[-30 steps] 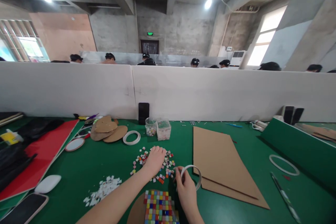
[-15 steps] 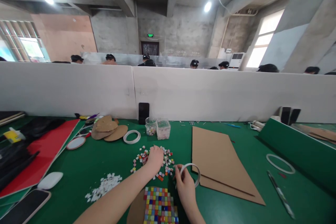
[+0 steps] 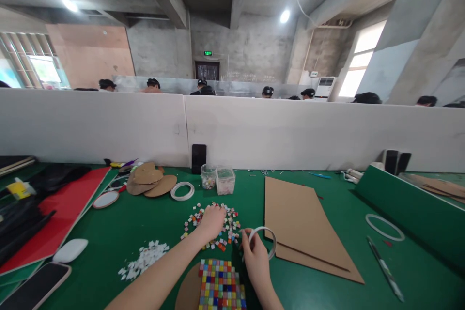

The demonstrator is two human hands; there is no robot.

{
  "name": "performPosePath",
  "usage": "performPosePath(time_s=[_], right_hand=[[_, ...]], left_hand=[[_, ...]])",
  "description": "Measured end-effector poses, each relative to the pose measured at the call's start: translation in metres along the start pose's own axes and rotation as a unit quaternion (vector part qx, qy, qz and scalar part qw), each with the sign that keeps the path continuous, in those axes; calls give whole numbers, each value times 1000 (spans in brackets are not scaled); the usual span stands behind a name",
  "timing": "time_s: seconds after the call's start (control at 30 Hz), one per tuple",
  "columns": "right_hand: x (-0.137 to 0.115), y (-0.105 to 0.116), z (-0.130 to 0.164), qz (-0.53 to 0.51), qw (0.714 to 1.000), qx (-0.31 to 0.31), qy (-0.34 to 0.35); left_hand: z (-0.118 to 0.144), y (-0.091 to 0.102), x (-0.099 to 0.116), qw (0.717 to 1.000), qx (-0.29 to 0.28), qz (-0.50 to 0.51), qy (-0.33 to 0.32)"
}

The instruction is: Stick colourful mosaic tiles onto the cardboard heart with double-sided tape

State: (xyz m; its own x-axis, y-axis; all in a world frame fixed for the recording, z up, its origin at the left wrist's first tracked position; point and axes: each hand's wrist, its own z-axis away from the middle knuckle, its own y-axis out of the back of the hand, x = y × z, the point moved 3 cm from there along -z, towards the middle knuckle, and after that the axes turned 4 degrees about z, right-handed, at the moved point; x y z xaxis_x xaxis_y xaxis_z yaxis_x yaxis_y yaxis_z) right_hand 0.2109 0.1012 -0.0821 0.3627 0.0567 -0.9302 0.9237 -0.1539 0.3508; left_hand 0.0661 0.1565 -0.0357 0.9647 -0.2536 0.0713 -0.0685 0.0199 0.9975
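My left hand point(image 3: 213, 221) reaches into a scattered pile of small coloured mosaic tiles point(image 3: 221, 242). Its fingers are curled downward and closed, and whatever lies between the fingertips is hidden. A white ring point(image 3: 274, 241), which looks like a narrow roll of tape, is gripped in my right hand point(image 3: 255, 252), its thumb and fingers bent around one side. Right in front of me, between the forearms, sits a round brown cardboard piece point(image 3: 187, 288) partly covered by rows of coloured mosaic tiles point(image 3: 220, 283). The board's near edge is cut off by the frame.
White tile bits point(image 3: 145, 257) lie left of my left forearm. Beyond the pile stand a clear tub point(image 3: 208, 178) and box point(image 3: 225, 181). Cardboard sheets point(image 3: 298, 218) lie at right, cardboard discs point(image 3: 160, 186) at back left. A white partition point(image 3: 232, 131) bounds the table.
My left hand has shifted slightly and its fingers sit lower among the coloured tiles. My right hand keeps its hold on the white ring. The view has tilted a little.
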Motion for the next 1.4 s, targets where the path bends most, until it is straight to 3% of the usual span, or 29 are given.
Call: performPosePath(time_s=[0.33, 0.53, 0.77, 1.03, 1.2, 1.4], right_hand=[[-1, 0, 0, 15, 1000, -16, -14], [-1, 0, 0, 20, 1000, -14, -18], [-1, 1, 1, 8, 1000, -20, -11], [-10, 4, 6, -30, 999, -20, 1], [-39, -8, 13, -12, 996, -73, 53], [-90, -46, 10, 83, 966, -167, 176]], left_hand=[[7, 11, -12, 988, 16, 145, 41], [22, 12, -23, 962, 44, 263, 59], [40, 20, -28, 898, 33, 431, 87], [70, 18, -28, 826, 74, 548, 106], [81, 9, -27, 781, 105, 605, 113], [84, 8, -27, 723, 120, 670, 120]])
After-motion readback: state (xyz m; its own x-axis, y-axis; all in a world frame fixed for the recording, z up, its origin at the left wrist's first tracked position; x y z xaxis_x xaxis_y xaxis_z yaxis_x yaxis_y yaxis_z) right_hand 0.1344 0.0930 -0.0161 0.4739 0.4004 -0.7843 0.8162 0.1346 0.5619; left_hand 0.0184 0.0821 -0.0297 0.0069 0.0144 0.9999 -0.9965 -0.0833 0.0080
